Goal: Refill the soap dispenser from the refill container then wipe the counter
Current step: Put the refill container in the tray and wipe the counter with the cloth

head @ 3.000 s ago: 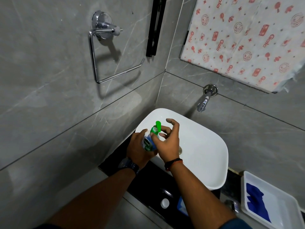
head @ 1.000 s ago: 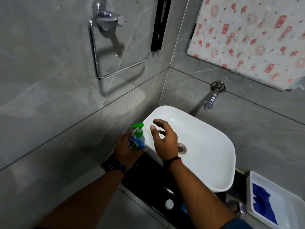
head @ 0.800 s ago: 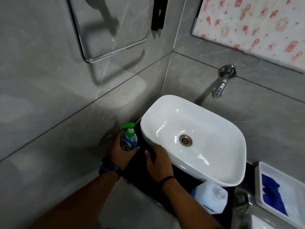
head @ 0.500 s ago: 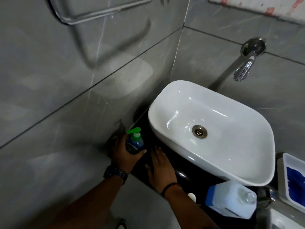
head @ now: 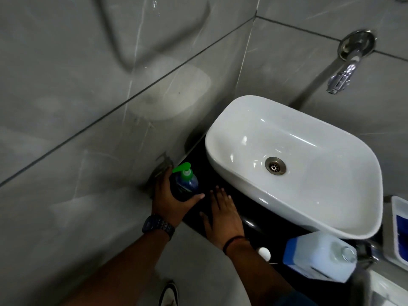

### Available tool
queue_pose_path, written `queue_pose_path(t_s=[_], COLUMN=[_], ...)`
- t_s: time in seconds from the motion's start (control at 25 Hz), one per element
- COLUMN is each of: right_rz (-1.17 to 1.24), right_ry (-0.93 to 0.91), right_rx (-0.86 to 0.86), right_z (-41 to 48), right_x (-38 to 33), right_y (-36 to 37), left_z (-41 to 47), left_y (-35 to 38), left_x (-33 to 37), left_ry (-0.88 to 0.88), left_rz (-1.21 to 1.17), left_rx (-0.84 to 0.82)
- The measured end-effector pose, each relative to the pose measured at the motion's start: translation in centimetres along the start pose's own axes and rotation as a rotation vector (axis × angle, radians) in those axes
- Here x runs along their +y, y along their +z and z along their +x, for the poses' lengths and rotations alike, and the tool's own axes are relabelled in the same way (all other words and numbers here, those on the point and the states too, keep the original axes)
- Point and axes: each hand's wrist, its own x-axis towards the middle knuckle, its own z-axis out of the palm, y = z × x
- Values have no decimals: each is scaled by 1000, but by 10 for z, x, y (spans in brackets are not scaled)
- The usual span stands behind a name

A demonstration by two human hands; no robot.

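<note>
Head view, looking down into a grey-tiled bathroom corner: a white basin was seen resting on a narrow black desk, with a chrome tap on the wall above it. The soap dispenser, a dark bottle with a green pump top, was held upright at the far left end of the desk, close to the wall and just beside the basin. It was wrapped by the left hand, the fingers clenched around its body and the thumb laid across its front. Whether its base was already touching the desk could not be told. The right hand was laid flat on the desk just beside the dispenser, fingers spread and released, grasping nothing.

The refill container, a pale translucent jug with a blue label, was seen lying near the front edge of the desk, well apart from the dispenser, its mouth apparently uncapped; a small white cap lay just beside it. A white tray holding something blue, possibly a cloth, was cut off at the right edge.

The refilling was judged to be finished, with the dispenser being set back in its place. The next move was judged to call for the dispenser to be let go, then something to wipe with to be fetched and the desk wiped.
</note>
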Motion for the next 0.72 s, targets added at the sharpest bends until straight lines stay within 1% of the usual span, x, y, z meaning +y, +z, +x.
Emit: queue_pose_path(t_s=[0.16, 0.32, 0.44, 0.56, 0.64, 0.72], right_rz=[129, 259, 292, 301, 346, 390], right_ry=[-29, -25, 9, 107, 216, 326], right_rx=[90, 263, 437, 622, 709, 729], right_z=[2, -2, -17, -46, -75, -107], right_x=[-14, -22, -10, 21, 50, 81], right_y=[-40, -122, -182, -220, -232, -228], left_z=[1, 2, 4, -9, -30, -52], left_y=[-25, -41, -38, -14, 12, 40], left_x=[24, 76, 123, 153, 159, 156], left_ry=[47, 142, 299, 520, 564, 539], left_rz=[1, 48, 134, 213, 198, 223], left_rx=[62, 146, 148, 20, -136, -363])
